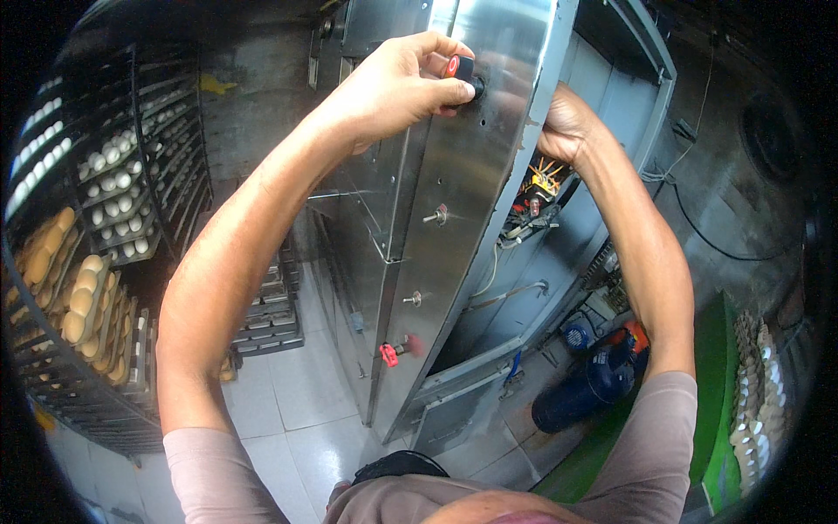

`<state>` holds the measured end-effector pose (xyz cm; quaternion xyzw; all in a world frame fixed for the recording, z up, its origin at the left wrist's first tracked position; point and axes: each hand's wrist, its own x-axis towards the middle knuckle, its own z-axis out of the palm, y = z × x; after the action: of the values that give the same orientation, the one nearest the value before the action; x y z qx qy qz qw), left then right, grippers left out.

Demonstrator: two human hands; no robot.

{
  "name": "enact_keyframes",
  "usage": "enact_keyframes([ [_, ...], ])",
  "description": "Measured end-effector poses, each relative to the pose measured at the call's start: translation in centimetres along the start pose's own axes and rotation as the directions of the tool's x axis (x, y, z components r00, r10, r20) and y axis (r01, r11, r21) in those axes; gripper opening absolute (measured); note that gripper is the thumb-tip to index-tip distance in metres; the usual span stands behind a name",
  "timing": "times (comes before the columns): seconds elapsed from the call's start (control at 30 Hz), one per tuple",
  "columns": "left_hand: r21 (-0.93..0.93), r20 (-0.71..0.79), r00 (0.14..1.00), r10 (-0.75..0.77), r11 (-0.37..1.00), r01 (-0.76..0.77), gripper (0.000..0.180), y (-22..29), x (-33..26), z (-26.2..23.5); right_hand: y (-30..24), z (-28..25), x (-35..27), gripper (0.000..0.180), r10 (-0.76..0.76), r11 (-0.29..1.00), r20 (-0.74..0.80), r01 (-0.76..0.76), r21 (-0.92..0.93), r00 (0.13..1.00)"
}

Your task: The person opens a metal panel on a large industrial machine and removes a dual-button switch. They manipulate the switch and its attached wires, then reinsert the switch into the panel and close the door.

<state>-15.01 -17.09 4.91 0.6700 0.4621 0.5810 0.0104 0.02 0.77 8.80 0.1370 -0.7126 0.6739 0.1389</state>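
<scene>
Left hand point(403, 74) pinching a red-and-black knob point(458, 66) at the face of a steel panel point(476, 162), beside a black collar point(478, 87). Right hand point(567, 125) behind the panel's edge, fingers hidden; grip cannot be told. Just below it, exposed wiring point(543, 180). Two toggle switches point(436, 215) already mounted below the left hand. Knob judged only partly fitted; wiring apparently left to close up.

"What's the count at top centre?"
"One left hand point(417, 77), one right hand point(567, 125), one black-and-red knob point(455, 67)."
"Middle of the frame?"
"Two switches point(436, 215)."
"Just below, lower centre?"
"One red handle point(389, 353)."
"And lower right?"
"One dark blue cylinder point(583, 390)."
</scene>
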Motion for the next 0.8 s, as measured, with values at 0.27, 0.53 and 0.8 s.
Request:
enact_keyframes([
  [0.27,0.334,-0.157,0.970,0.188,0.934,-0.127,0.035,0.4,-0.7,1.4,-0.9,0.7,-0.6,0.029,-0.022,0.984,-0.207,-0.015,-0.176,0.978],
  [0.53,0.148,-0.299,0.954,-0.006,0.988,0.053,0.034,1.4,-1.4,2.7,-3.5,1.5,-6.4,0.011,-0.204,0.942,-0.342,0.088,-0.323,0.917],
  [0.8,-0.193,-0.432,0.894,0.116,0.957,-0.217,0.039,0.4,-5.6,2.5,5.7,3.2,-15.8,0.040,-0.635,0.381,-0.222,0.051,-0.923,0.740],
])
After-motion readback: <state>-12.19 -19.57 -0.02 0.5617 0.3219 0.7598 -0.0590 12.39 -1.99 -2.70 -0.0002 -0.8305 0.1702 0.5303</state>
